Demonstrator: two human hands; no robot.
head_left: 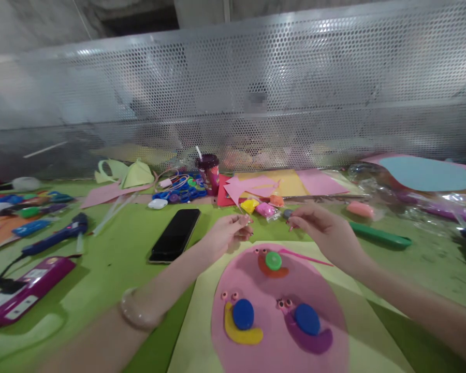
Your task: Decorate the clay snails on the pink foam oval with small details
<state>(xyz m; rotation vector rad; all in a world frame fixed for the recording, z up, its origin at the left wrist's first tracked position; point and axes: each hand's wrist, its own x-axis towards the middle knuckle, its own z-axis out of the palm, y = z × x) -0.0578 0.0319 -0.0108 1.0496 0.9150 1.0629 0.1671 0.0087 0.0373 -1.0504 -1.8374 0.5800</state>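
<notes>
Fingers of left hand [230, 232] and right hand [328, 230] are pinching closed beyond far snail [273, 261]; anything gripped, indistinct, is probably weighing little, needing edge holds.

Screen [314, 77] at back: bare metal, punched through with holes, shiny where light strikes. Wall [31, 23] above: rough, matt, like concrete. Tabletop [112, 290]: smooth, faint sheen. Disc [270, 295]: matt paper, on matt paper sheet [196, 326]. Snails [238, 335]: smooth clay by look. Caps [243, 313]: hard plastic. Phone [175, 234]: glossy glass face. Power strip [56, 272]: glossy plastic. Glue gun [54, 240]: plastic. Bags [427, 199]: clear crinkled film, bright glints. Bracelet [134, 313]: smooth, glossy; stone or plastic, can't tell from where I stand.
</notes>
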